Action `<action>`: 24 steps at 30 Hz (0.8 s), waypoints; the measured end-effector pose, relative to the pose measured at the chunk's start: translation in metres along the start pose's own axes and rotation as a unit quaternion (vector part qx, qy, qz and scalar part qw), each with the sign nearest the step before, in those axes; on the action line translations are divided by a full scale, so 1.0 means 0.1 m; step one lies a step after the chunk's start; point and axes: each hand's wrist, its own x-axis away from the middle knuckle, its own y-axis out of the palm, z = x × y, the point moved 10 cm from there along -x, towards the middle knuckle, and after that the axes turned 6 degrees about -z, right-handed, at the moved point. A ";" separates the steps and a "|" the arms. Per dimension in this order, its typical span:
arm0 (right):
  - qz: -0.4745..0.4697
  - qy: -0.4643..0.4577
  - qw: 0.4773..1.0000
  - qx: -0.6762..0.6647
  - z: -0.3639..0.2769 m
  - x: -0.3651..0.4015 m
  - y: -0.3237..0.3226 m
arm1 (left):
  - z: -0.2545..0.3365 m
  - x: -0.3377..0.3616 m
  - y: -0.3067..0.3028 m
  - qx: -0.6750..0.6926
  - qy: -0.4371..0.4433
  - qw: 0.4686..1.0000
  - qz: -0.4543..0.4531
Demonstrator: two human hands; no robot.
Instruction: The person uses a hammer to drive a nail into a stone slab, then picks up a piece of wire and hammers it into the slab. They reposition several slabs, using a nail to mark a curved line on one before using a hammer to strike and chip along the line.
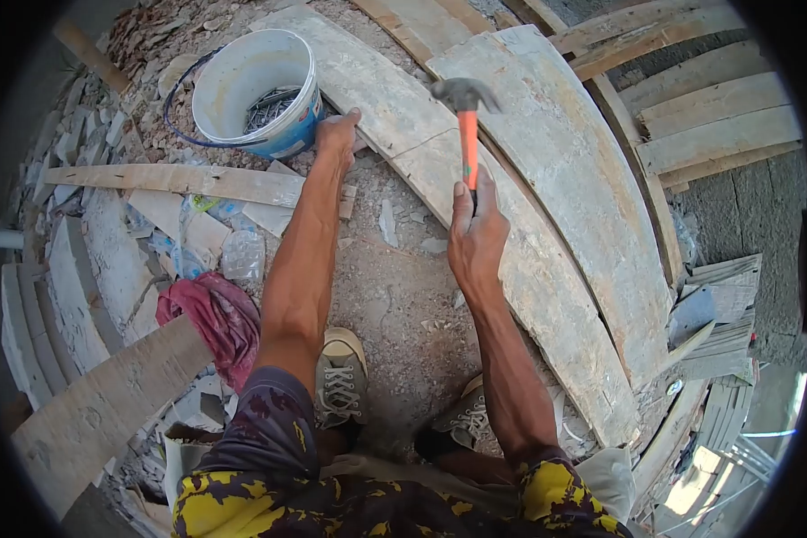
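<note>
My right hand (pixel 479 220) is wrapped round the lower handle of a hammer (pixel 469 134) with an orange and black grip. The hammer stands upright in view, its dark claw head over a long grey plank (pixel 565 161). My left hand (pixel 338 134) is at the edge of a nearer plank (pixel 511 242), close beside a white and blue bucket (pixel 208 94). Its fingers are partly hidden at the plank's edge, so its grip is unclear. Several nails (pixel 273 109) lie in the bottom of the bucket.
A narrow wooden strip (pixel 179 179), plastic bottles (pixel 242 255) and a dark pink cloth (pixel 220 323) lie among rubble on the left. A wide board (pixel 108 408) is at lower left. Stacked timber (pixel 717 117) is at upper right. My shoes (pixel 342 381) stand on gritty ground.
</note>
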 end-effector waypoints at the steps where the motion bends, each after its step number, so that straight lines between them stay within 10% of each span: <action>1: 0.103 -0.007 0.993 -0.051 -0.05 0.14 -0.17 | 0.01 0.09 0.00 -0.016 -0.022 1.000 0.006; 4: 0.195 -0.045 0.976 -0.088 0.02 0.13 -0.29 | -0.01 0.00 0.00 0.006 -0.009 1.000 0.013; 6: -0.090 0.013 0.990 0.107 0.33 -0.08 0.28 | -0.15 0.03 -0.04 -0.041 -0.058 0.997 0.027; 12: 0.200 -0.021 0.972 -0.122 -0.02 0.14 -0.31 | 0.03 0.15 0.01 -0.006 -0.027 0.999 0.017; 14: -0.094 0.008 0.987 0.133 0.25 -0.03 0.30 | 0.07 0.32 0.10 -0.005 -0.039 0.999 0.006; 15: -0.075 -0.027 0.988 0.136 0.24 -0.07 0.25 | 0.06 0.43 0.09 -0.008 -0.053 0.999 0.006; 24: -0.071 -0.018 0.983 0.167 0.26 0.26 -1.72 | -0.02 0.71 0.28 -0.117 -0.020 0.976 -0.182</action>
